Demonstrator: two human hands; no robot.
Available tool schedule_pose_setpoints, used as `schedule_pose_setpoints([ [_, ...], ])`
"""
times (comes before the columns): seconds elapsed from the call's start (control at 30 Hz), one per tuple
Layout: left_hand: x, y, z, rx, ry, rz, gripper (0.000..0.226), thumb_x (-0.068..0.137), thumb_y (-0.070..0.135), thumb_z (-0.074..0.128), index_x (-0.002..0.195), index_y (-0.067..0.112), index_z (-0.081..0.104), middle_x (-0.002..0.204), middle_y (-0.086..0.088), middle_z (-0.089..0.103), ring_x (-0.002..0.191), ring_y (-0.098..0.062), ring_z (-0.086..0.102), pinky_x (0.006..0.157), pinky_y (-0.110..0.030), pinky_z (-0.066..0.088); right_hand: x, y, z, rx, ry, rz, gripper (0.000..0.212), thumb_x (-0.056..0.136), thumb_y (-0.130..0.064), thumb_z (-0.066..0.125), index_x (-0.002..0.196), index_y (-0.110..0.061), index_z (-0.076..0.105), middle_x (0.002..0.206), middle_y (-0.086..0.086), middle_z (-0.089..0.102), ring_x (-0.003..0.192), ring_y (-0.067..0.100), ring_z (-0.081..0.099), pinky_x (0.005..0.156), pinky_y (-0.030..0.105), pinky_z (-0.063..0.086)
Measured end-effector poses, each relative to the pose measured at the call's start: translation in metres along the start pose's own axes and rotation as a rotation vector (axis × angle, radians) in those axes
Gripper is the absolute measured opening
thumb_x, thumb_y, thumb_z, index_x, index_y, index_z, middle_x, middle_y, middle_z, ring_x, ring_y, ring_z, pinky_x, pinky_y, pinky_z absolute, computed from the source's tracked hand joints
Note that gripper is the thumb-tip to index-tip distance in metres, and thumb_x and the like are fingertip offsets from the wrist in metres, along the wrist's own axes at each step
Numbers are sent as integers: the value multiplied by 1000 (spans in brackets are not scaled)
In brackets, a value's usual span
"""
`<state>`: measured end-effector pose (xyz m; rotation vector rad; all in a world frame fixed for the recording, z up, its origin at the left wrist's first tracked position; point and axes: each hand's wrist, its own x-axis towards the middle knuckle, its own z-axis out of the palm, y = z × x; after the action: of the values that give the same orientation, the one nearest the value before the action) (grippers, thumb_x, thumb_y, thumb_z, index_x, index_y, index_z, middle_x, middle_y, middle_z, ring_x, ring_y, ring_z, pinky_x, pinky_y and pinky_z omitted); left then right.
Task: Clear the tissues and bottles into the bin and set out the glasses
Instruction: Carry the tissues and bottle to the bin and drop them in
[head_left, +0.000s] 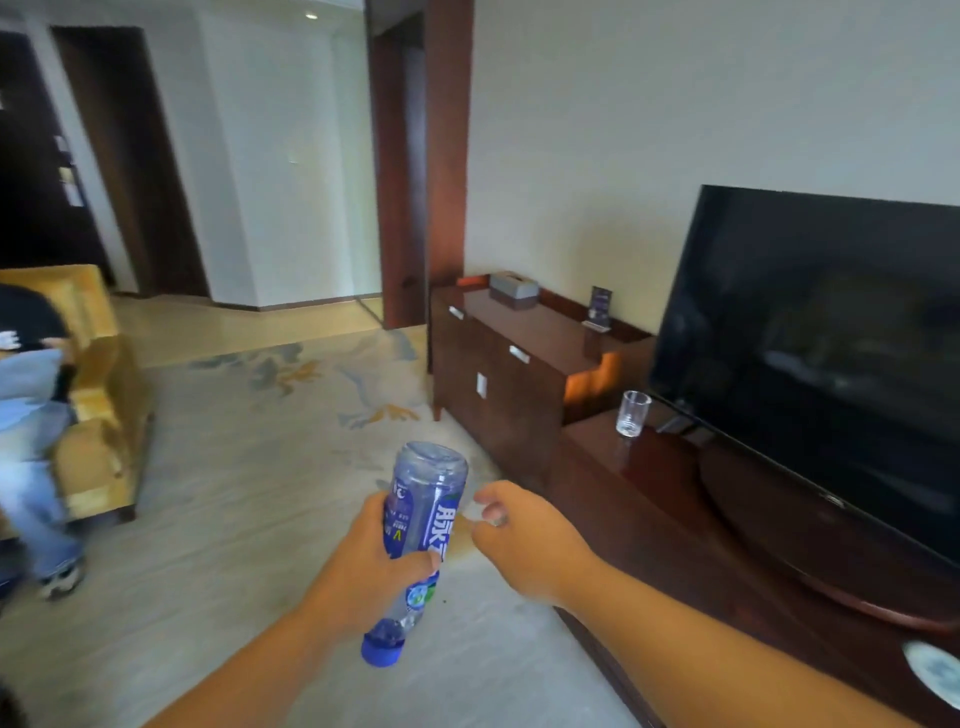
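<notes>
The left hand clamps the plastic water bottle at its middle, cap down, above the carpet. The right hand curls beside it; if it pinches something, I cannot tell. No bin shows, so I think it best to keep the grip firm while searching.

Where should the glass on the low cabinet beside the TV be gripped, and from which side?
Grip the glass round the middle of its side wall, coming from the carpet side. It stands upright, mouth up, near the front edge of the low cabinet, and the TV rises close behind it, so that side is tight. The left hand holds the bottle.
</notes>
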<state>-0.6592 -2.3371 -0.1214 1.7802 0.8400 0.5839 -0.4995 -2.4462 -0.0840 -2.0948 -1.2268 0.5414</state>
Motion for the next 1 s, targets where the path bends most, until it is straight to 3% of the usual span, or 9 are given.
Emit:
schedule_pose_setpoints([
  [0.17, 24, 18, 43, 27, -183, 72, 54, 56, 37, 74, 104, 38, 48, 96, 10, 68, 82, -5, 67, 80, -36, 53, -25, 26, -28, -9, 118, 130, 37, 88, -34, 54, 124, -26, 53, 116, -8, 60, 99, 13, 57, 84, 25, 44],
  [0.3, 35, 31, 79, 22, -343, 140, 53, 57, 36, 75, 103, 36, 49, 95, 6, 68, 80, -3, 67, 76, -33, 53, -56, 49, -51, -35, 242, 262, 35, 89, -33, 54, 123, -28, 53, 115, -9, 59, 97, 13, 57, 80, 24, 45],
  [0.57, 19, 54, 165, -32, -638, 227, 55, 57, 33, 76, 103, 36, 48, 96, 7, 67, 78, 2, 66, 61, -14, 48, -148, 94, -81, -12, 446, 508, 37, 87, -34, 56, 124, -28, 54, 115, -8, 61, 96, 12, 60, 87, 27, 48],
  [0.7, -4, 76, 209, -32, -756, 271, 56, 58, 32, 77, 105, 35, 47, 97, 5, 68, 80, -3, 68, 68, -23, 50, -199, 116, -102, -6, 545, 596, 37, 87, -38, 55, 124, -32, 53, 115, -11, 60, 97, 10, 59, 81, 23, 46],
  [0.83, -38, 103, 261, -42, -855, 324, 56, 60, 32, 77, 106, 36, 47, 99, 5, 68, 83, -4, 68, 68, -20, 51, -257, 143, -123, -5, 631, 660, 38, 87, -40, 56, 124, -34, 52, 112, -14, 58, 95, 7, 59, 80, 23, 48],
  [1.0, -92, 130, 341, -27, -939, 357, 55, 71, 24, 80, 111, 36, 45, 104, 5, 66, 90, -10, 68, 83, -37, 55, -340, 182, -157, -22, 711, 706, 37, 87, -41, 55, 124, -36, 52, 112, -15, 59, 92, 4, 58, 76, 20, 44],
])
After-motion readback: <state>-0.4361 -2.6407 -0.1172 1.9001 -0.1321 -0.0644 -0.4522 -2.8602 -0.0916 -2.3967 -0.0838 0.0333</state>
